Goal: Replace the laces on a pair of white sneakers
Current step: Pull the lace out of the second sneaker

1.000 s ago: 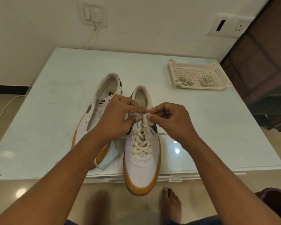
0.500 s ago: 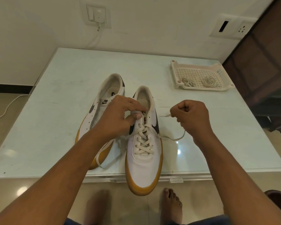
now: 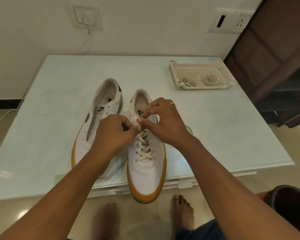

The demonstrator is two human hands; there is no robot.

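Two white sneakers with tan soles stand side by side on a pale glass table (image 3: 50, 118). The right sneaker (image 3: 146, 172) carries a cream lace (image 3: 144, 149) crossed through its lower eyelets, and its toe overhangs the table's front edge. The left sneaker (image 3: 104, 108) has bare eyelets. My left hand (image 3: 113, 134) pinches the lace at the upper eyelets of the right sneaker. My right hand (image 3: 164, 122) meets it there, thumb and forefinger pinching the lace over the tongue. A loop of lace trails out on the table to the right of my right wrist.
A white perforated tray (image 3: 177, 69) with coiled laces (image 3: 210, 80) in it stands at the table's back right. A dark wooden door (image 3: 275, 58) is at the right. My bare feet (image 3: 182, 210) are on the floor below the table's front edge.
My right hand, which had drawn a lace end out to the right, has come back to the top of the right sneaker and meets my left hand there.
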